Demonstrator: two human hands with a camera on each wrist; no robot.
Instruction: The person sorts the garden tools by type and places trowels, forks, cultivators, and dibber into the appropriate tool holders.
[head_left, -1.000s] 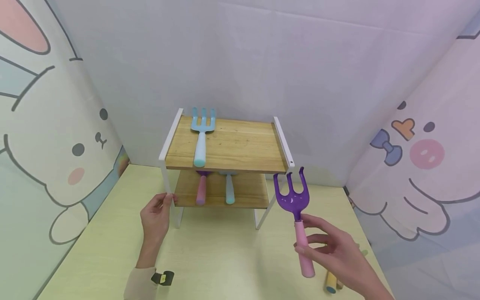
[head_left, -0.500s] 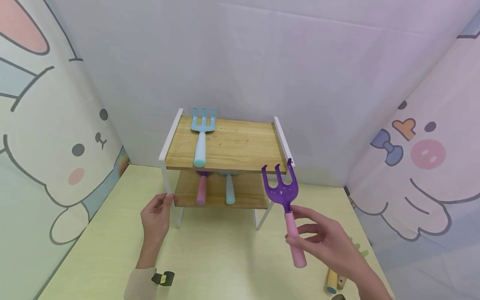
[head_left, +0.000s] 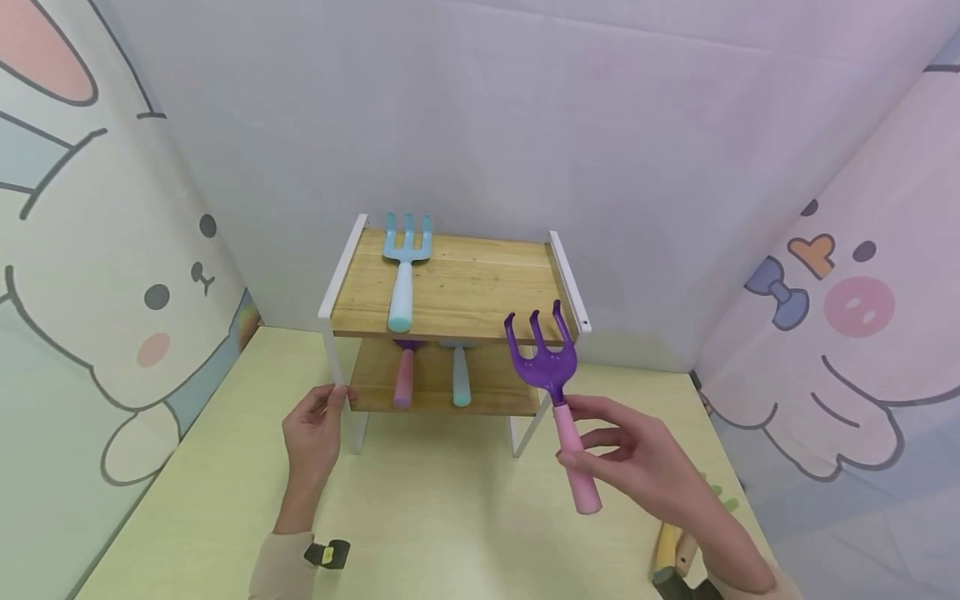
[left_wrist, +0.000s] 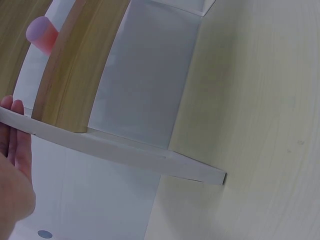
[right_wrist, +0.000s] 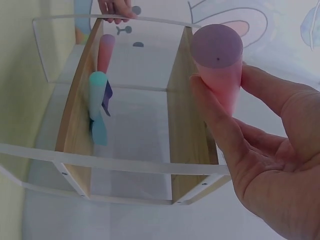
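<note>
My right hand (head_left: 637,454) pinches the pink handle of a purple hand fork (head_left: 546,367), its three tines up, in front of the shelf's right front corner. In the right wrist view the handle's end (right_wrist: 216,47) faces the camera between thumb and fingers. My left hand (head_left: 315,433) grips the white left front leg of the two-tier shelf (head_left: 487,287); the left wrist view shows its fingers (left_wrist: 22,145) round that leg. A light blue hand fork (head_left: 402,283) lies at the left of the top board. On the lower board lie a pink-handled tool (head_left: 403,379) and a light blue-handled tool (head_left: 461,377), heads mostly hidden.
At the table's right, partly behind my right forearm, lie a yellow-handled tool (head_left: 666,546) and a wooden-handled tool (head_left: 686,552), with green tips beyond. The pale table (head_left: 435,517) meets cloth walls printed with cartoon animals on both sides.
My right hand has moved left and away from me with the purple fork, whose tines now overlap the top board's right front edge. The left hand stays on the leg.
</note>
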